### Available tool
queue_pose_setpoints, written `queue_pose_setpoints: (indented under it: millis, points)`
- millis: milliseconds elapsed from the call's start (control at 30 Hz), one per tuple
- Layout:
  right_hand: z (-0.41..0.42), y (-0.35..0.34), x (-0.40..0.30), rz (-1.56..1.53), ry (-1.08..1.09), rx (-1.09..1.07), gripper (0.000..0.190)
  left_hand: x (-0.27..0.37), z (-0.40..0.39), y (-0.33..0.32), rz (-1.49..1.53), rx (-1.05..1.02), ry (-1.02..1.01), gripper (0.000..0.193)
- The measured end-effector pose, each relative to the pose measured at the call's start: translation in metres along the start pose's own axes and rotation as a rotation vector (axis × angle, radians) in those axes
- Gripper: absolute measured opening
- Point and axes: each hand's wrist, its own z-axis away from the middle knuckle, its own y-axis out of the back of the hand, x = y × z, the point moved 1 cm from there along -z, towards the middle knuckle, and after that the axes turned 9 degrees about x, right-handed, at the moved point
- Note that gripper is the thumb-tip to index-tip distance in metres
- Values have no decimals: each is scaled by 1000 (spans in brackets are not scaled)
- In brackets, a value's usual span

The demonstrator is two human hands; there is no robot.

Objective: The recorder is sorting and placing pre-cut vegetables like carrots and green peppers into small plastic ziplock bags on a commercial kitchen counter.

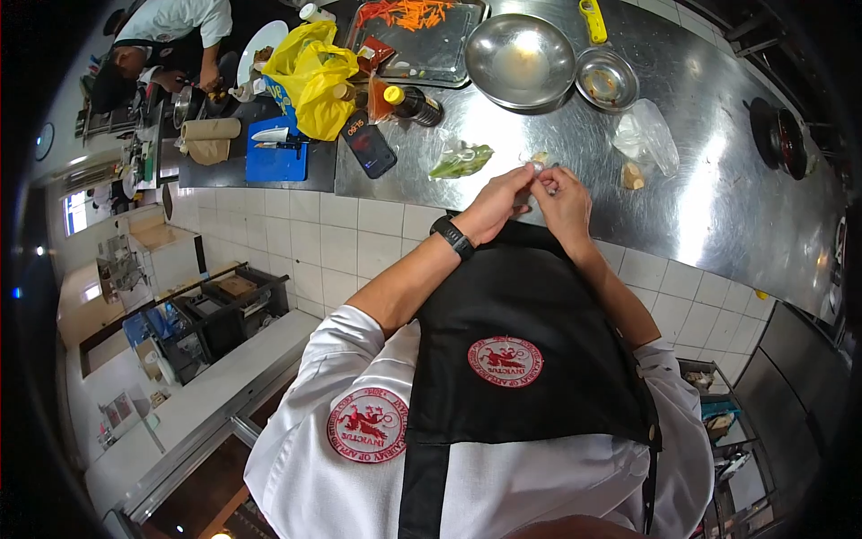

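Observation:
My left hand [497,204], with a black watch on its wrist, and my right hand [564,205] meet at the near edge of the steel table [673,222]. Their fingertips pinch a small bit of clear plastic [538,168]; what it wraps is mostly hidden by my fingers. Just beyond lies a pale tan piece [540,157], perhaps ginger or garlic. Left of my hands is a plastic-wrapped green vegetable [462,162]. On the right, a cut tan root piece [632,176], which looks like ginger, lies against a crumpled clear plastic bag [646,138].
Farther back stand a large steel bowl [520,62], a small stained bowl [607,79] and a tray [431,57] of cut carrot. Leftward are a sauce bottle [421,108], phone [368,143], yellow bag [313,81] and knives [279,137] on a blue board [276,168]. Another person [175,40] works beyond.

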Motion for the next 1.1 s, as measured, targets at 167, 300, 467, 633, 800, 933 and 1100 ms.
queue_pose_setpoints:
  millis: [167,300,467,633,800,933,1100]
  points:
    - [-1,-1,5,82,-75,-18,21,-5,-2,-4,-198,98,-68,36]
    - [2,-5,13,26,-293,-66,23,-13,-9,-2,-389,185,-267,27]
    - [11,-11,25,-48,-350,-76,29,-21,-13,3,-295,313,-193,18]
    - [13,-8,36,-67,-328,-173,23,-20,-18,9,-279,330,-188,16]
    - [7,-2,30,-234,-187,-266,25,-16,-19,22,-254,344,-241,15]
    - [-6,-5,24,-865,-378,-346,41,-4,-16,25,-466,73,-428,15]
    - [-14,-22,32,-1063,-616,-568,19,14,-8,30,-549,285,-525,24]
